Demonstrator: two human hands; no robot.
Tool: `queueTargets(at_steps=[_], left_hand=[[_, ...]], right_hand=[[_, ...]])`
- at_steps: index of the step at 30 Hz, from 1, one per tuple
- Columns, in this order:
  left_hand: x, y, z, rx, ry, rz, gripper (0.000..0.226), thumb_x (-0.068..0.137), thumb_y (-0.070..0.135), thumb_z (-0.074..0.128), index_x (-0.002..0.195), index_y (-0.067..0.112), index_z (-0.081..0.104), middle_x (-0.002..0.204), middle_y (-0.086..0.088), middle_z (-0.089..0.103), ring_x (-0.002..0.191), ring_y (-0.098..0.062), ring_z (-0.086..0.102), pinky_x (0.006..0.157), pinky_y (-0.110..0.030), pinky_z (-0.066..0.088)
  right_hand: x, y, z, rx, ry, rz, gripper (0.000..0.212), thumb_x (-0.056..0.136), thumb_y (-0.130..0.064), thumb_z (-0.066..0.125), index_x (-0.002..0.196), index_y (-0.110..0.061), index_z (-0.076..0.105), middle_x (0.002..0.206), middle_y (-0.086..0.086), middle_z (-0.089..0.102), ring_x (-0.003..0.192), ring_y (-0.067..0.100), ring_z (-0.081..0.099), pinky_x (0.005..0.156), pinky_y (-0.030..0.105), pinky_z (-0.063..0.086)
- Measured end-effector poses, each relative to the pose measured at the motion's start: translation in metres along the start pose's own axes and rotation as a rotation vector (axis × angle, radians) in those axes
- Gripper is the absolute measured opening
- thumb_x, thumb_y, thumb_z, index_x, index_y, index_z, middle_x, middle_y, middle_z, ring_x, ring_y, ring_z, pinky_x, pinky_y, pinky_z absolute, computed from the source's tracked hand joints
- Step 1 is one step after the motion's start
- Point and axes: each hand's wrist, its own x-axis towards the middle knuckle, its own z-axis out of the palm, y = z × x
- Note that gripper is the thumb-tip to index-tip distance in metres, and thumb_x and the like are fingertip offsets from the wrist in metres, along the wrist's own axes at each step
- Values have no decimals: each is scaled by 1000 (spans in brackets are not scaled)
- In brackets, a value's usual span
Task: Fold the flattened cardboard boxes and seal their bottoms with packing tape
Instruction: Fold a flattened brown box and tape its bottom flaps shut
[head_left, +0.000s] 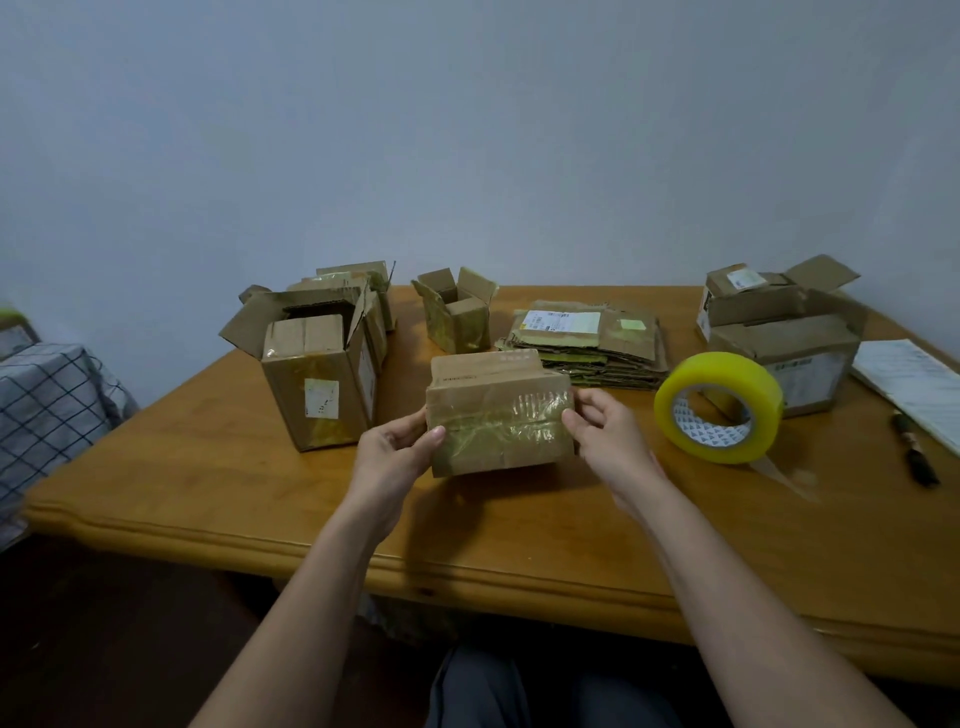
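Tape roll (718, 407) right, tall box (321, 384) left of held box (500, 415).

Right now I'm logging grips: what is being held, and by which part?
A small taped cardboard box, gripped at its two ends: left hand on the left end, right hand on the right.

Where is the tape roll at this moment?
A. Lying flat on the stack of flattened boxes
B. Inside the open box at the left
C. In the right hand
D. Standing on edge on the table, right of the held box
D: the tape roll stands on edge on the table, untouched, to the right of the box that the left hand and right hand both hold.
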Motion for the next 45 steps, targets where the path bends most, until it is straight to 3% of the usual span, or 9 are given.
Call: queueTargets(at_steps=[4, 8, 18, 22, 28, 32, 36, 39, 45], left_hand=[[-2, 18, -2, -15, -11, -77, 51, 92, 43, 61, 128, 7, 60, 125, -6, 64, 117, -24, 60, 96, -43, 53], [-2, 32, 8, -13, 123, -78, 41, 92, 47, 60, 105, 8, 68, 109, -8, 70, 104, -24, 66, 80, -37, 55], [26, 31, 5, 117, 175, 80, 41, 91, -5, 59, 126, 16, 57, 122, -3, 65, 118, -21, 60, 94, -40, 55], [33, 12, 11, 382, 307, -45, 54, 97, 18, 60, 146, 15, 39, 143, -9, 40, 126, -29, 48, 107, -44, 43], [24, -4, 23, 298, 227, 105, 19, 98, 27, 58, 115, 21, 59, 108, 5, 62, 105, -15, 61, 86, -33, 56], [18, -12, 28, 381, 234, 114, 49, 94, 30, 64, 137, 21, 44, 129, 7, 45, 119, -13, 49, 99, -35, 49], [19, -19, 21, 386, 342, 83, 17, 94, 29, 63, 95, 14, 55, 98, -7, 62, 77, -10, 64, 65, -20, 52], [26, -25, 15, 288, 302, 85, 19, 97, 29, 59, 82, 17, 66, 80, -3, 71, 74, -12, 70, 76, -33, 60], [44, -17, 3, 327, 361, 73, 30, 100, 21, 54, 128, 15, 62, 117, 4, 62, 107, -11, 55, 92, -28, 48]], right_hand=[[0, -15, -8, 63, -42, 24, 33, 96, -39, 56, 125, -22, 55, 101, -19, 60, 86, -3, 56, 64, 19, 50], [7, -24, -6, 15, 24, -7, 54, 90, -51, 61, 132, -18, 57, 122, -5, 64, 109, 12, 60, 94, 39, 53], [36, -35, 12, 39, -37, -70, 60, 89, -13, 69, 144, -21, 44, 106, 1, 62, 94, 9, 59, 73, 20, 47], [39, -17, 23, -17, -157, 19, 76, 85, -17, 74, 149, -27, 35, 119, 0, 57, 97, 19, 62, 78, 28, 52], [55, -3, 34, 108, -213, 126, 86, 87, 2, 56, 155, -30, 15, 160, 2, 20, 133, 24, 39, 94, 33, 41], [54, 0, 50, 163, -384, 133, 73, 87, 14, 42, 152, -19, 31, 149, 1, 44, 134, 20, 44, 95, 30, 51], [59, 5, 67, 94, -350, 132, 71, 78, 14, 42, 141, -19, 48, 135, 4, 55, 127, 25, 51, 99, 40, 51], [61, 1, 78, 111, -378, 135, 73, 78, 19, 38, 139, -18, 50, 136, 3, 56, 128, 23, 49, 105, 43, 46], [69, -11, 105, 72, -499, 124, 80, 85, 23, 31, 154, -16, 22, 158, 3, 29, 146, 18, 26, 108, 34, 38]])
